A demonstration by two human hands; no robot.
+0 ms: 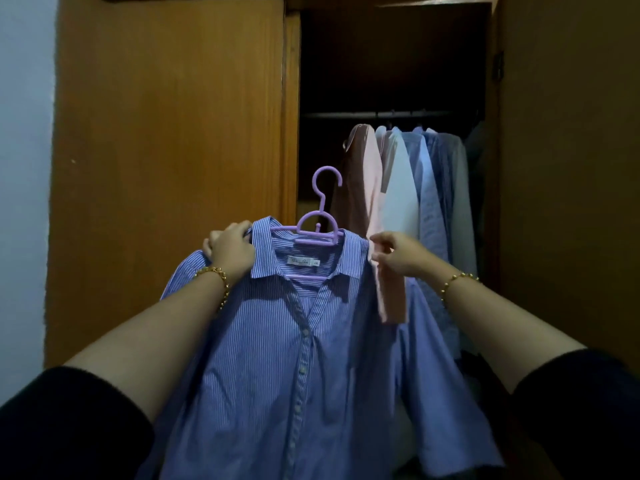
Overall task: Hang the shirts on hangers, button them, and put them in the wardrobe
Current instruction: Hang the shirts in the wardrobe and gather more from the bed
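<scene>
While the left hand (pixel 232 252) grips the striped shirt (pixel 277 341) by its collar at nine o'clock, the right hand (pixel 398 256) curls its fingers at three; whether on the shirt or the pink sleeve (pixel 391 299), I cannot tell. Keep the purple hanger (pixel 320 220) level, then lift its hook to the rail (pixel 346 115) at twelve, left of the hung shirts (pixel 408 188).

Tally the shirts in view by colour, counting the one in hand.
Striped shirt, in hand: 1
Pink shirt: 1
White shirt: 1
Blue shirts: 2, as far as folds show
Pale grey shirt: 1
Total: 6; the rail's dark right end is unreadable.
</scene>
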